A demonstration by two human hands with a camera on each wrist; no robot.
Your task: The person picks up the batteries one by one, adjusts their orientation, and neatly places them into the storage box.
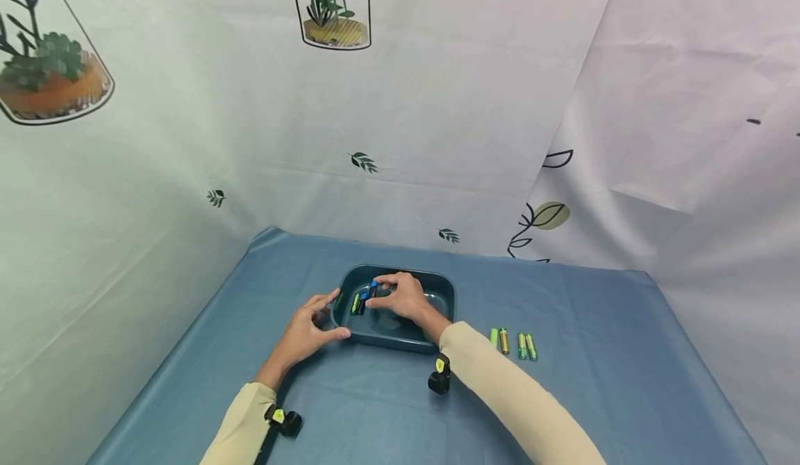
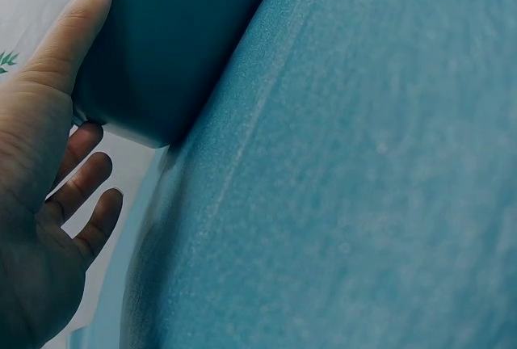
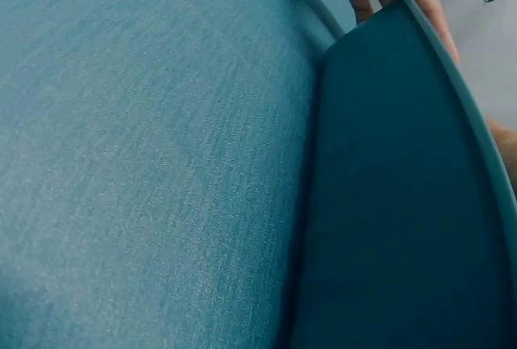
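Observation:
A dark teal tray (image 1: 387,342) with rounded corners lies on the blue cloth. My left hand (image 1: 304,335) holds its near left corner, thumb on the front rim and forefinger at the left side. In the left wrist view, the other fingers of that hand curve loosely beside the tray wall (image 2: 161,50). Over the tray's inside, my right hand (image 1: 403,297) pinches a blue-and-black battery (image 1: 373,290) between thumb and fingers. Just left of it, a green-and-black battery (image 1: 355,303) and another blue-and-black battery (image 1: 362,304) lie side by side in the tray.
To the right of the tray, several green and gold batteries (image 1: 521,345) lie on the cloth in two pairs, close to my right sleeve (image 1: 500,375). A white patterned curtain (image 1: 400,104) stands behind the table (image 1: 594,395).

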